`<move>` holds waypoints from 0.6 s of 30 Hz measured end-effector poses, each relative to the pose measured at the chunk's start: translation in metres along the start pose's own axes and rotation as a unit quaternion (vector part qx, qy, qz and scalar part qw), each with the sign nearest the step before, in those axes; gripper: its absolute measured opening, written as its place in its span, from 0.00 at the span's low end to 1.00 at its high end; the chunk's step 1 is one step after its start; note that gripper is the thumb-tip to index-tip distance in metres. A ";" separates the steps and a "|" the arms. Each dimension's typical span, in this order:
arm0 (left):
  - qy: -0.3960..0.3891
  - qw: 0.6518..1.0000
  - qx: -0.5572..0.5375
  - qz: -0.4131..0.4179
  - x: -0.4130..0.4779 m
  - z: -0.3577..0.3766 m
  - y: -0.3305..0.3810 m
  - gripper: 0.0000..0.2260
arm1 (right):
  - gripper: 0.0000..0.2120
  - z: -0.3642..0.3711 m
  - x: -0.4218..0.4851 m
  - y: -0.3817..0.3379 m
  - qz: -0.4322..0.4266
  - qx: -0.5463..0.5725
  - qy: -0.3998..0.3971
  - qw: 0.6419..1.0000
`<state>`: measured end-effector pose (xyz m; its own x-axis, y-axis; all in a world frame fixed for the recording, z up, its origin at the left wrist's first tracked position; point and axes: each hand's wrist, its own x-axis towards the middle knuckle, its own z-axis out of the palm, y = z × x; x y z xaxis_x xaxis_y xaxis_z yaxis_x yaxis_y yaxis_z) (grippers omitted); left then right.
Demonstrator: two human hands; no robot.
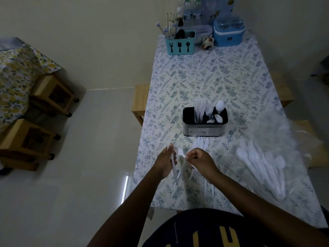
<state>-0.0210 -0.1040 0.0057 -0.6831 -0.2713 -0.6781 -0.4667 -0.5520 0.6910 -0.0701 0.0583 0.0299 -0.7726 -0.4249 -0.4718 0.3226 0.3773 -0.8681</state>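
The left grip is clamped on a long white plastic utensil, whose handle runs down past the palm. Just beside it, the right grip is curled tight and pinches the white plastic fork, which sits between the two with its tines pointing up. Both are held low over the near edge of the bench, which has a floral cloth.

White plastic knives fan out behind the right grip; whether it holds them or they lie loose, I cannot tell. Beyond them stands a black caddy with white knives, forks and spoons upright inside. To the right, a heap of white cutlery lies on clear plastic wrap.

At the far end stand a blue caddy with chopsticks and dark utensils, a small jar, a blue box and water bottles. Wooden stools stand on the floor to the left.
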 end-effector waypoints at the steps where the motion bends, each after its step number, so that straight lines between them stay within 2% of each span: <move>1: 0.003 1.000 0.008 0.000 -0.001 0.000 0.000 0.12 | 0.02 0.002 -0.001 0.000 -0.002 -0.001 0.003 1.000; 6: -0.011 1.000 -0.006 0.011 -0.010 0.001 -0.001 0.08 | 0.04 0.014 -0.009 0.001 -0.010 0.000 0.005 1.000; 13: 0.004 0.999 -0.040 0.030 -0.010 -0.004 -0.003 0.11 | 0.07 0.021 -0.023 0.013 0.015 -0.060 -0.001 0.998; 16: 0.016 0.998 -0.048 0.037 -0.009 -0.006 -0.004 0.09 | 0.11 0.025 -0.025 0.013 0.078 -0.103 -0.063 0.990; 18: 0.018 0.998 -0.044 0.050 -0.008 -0.007 -0.007 0.10 | 0.14 0.027 -0.028 0.011 0.119 -0.079 -0.114 0.983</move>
<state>-0.0086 -0.1032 0.0049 -0.7029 -0.3548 -0.6165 -0.3458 -0.5870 0.7320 -0.0301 0.0520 0.0291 -0.5381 -0.4756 -0.6959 0.3762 0.6033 -0.7032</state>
